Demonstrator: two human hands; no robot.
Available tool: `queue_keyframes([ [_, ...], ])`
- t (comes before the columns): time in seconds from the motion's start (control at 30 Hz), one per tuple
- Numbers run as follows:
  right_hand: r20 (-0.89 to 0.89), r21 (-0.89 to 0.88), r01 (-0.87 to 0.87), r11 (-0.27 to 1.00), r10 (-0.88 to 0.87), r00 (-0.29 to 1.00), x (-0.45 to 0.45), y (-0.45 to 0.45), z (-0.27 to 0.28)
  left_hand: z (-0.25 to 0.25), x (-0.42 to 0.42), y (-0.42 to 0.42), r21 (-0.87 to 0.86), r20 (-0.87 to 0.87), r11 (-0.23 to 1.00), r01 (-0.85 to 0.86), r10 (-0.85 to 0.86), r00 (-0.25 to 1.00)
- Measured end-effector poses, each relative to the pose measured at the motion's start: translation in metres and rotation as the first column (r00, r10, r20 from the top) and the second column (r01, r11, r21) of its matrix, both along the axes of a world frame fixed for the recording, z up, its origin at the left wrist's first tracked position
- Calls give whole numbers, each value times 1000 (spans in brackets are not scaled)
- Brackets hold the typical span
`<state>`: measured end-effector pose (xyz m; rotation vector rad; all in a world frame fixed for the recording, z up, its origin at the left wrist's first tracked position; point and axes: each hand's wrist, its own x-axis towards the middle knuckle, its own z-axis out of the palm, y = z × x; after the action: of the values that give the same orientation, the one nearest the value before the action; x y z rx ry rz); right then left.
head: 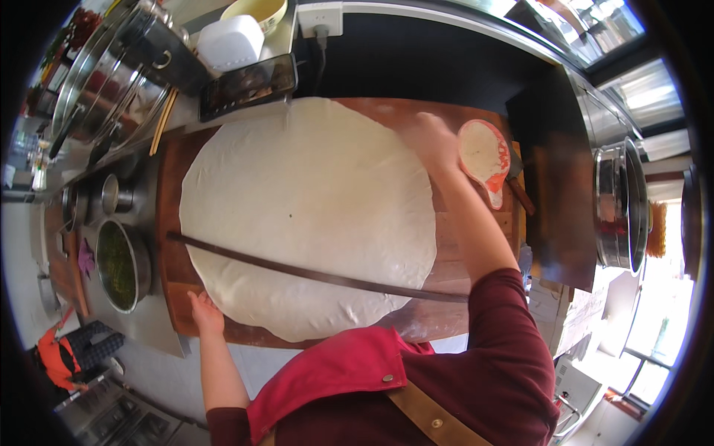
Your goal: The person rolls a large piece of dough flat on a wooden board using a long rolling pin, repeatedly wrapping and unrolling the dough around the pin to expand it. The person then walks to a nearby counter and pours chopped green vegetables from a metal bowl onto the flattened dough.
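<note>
A broad, thin sheet of rolled dough [312,184] covers most of a brown wooden board [173,301]. Across its near part lies a long dark rolling pin [301,271], slanting down to the right, with neither hand on it. My left hand [207,314] is at the dough's lower left edge, palm up, fingers spread and holding nothing. Motion blurs my right hand [432,142] by the upper right edge of the dough; whether it holds anything is unclear. Just right of that hand sits a red scoop [495,181] with white flour in it.
A knife with a wooden handle [521,196] lies beyond the scoop. Left of the board stands a metal bowl of chopped greens [118,267]. A phone [249,86] leans behind the dough, near chopsticks [163,122]. Another person [58,357] is at the far lower left.
</note>
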<state>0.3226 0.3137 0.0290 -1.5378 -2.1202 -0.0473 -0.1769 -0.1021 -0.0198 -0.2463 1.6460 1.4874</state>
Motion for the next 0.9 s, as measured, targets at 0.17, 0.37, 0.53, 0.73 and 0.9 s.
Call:
queue_keyframes([
  [0.17, -174, -167, 227, 959, -255, 951, 84, -10, 45, 5, 3, -2, -40, -6, 998, -51, 50, 999],
  [0.37, 284, -260, 250, 933, -174, 943, 134, 8, -15, 8, 4, -3, -25, -26, 999, -37, 37, 999],
  [0.53, 307, -347, 257, 902, -149, 940, 127, 16, -21, 7, 8, -5, -45, -43, 997, -56, 54, 998],
  [0.73, 132, -381, 245, 892, -210, 969, 147, 32, -49, 14, 10, 0, -27, -5, 999, -35, 35, 999],
  [0.9, -550, -674, 110, 731, -596, 585, 190, 43, -31, 4, 7, 9, 31, 46, 999, 15, -16, 999],
])
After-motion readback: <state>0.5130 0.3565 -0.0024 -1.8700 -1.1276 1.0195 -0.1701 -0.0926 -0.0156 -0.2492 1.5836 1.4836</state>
